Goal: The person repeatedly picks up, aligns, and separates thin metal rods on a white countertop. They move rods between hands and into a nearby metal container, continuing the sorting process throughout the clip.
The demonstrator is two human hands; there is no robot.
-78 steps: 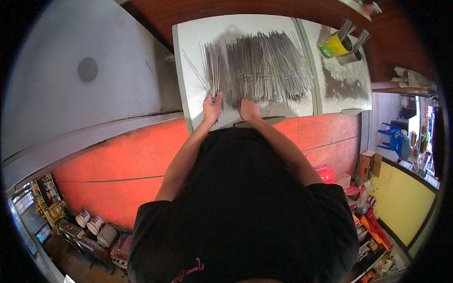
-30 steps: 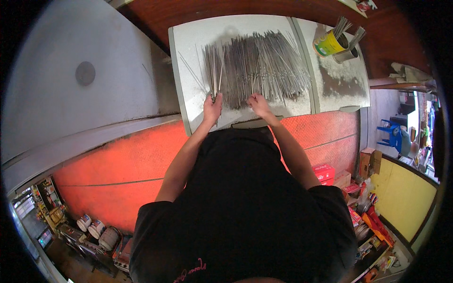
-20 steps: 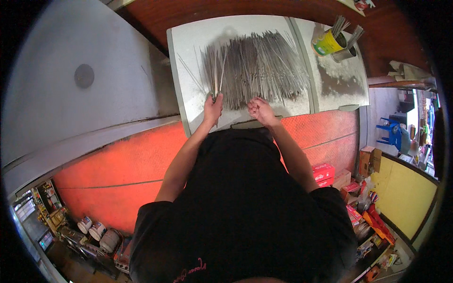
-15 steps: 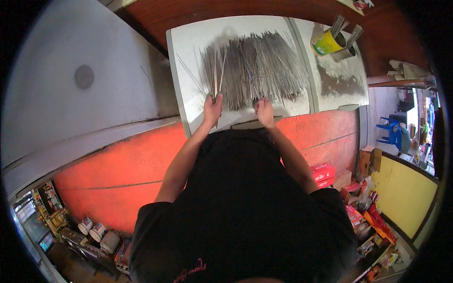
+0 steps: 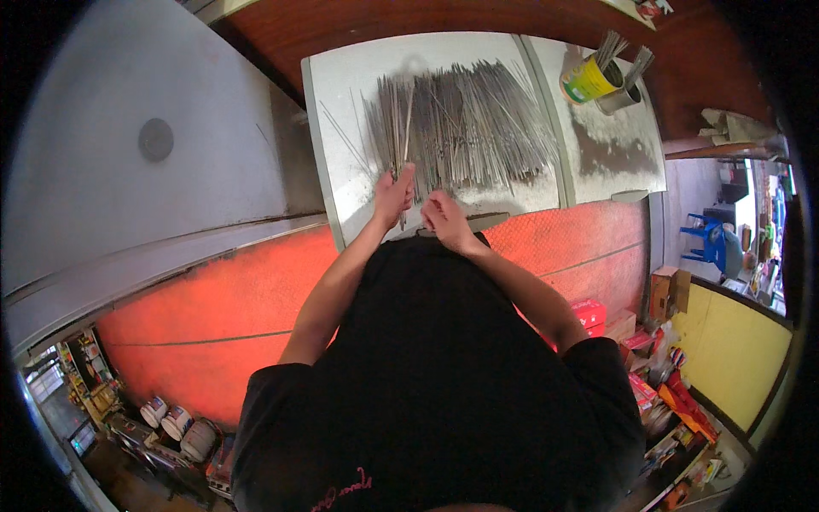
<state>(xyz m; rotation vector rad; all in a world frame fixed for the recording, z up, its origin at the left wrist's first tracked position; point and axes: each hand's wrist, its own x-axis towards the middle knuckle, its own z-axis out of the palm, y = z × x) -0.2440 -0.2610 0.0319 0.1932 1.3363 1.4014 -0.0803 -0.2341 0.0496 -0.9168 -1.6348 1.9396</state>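
Note:
Thin metal skewers (image 5: 486,124) lie side by side in a wide, dense heap on a white flat top (image 5: 341,90) with grey edging. My left hand (image 5: 393,198) is closed around a few upright skewers (image 5: 405,119) at the heap's near left edge, their lower ends showing below the fist. Just right of it, my right hand (image 5: 447,218) is held with curled fingers close to the near edge. Whether anything is between those fingers cannot be made out. A couple of loose skewers (image 5: 343,130) lie apart at the left.
At the top's right part stand a yellow-green can (image 5: 587,81) and a metal can (image 5: 621,101), both holding skewers. A brown wooden ledge (image 5: 426,17) runs along the far side. A grey-white surface (image 5: 94,171) lies left. Red boxes (image 5: 589,314) sit low at right.
My right hand has moved left and nearer to me, away from the heap's middle and toward my left hand. My left hand has shifted slightly right with its skewers.

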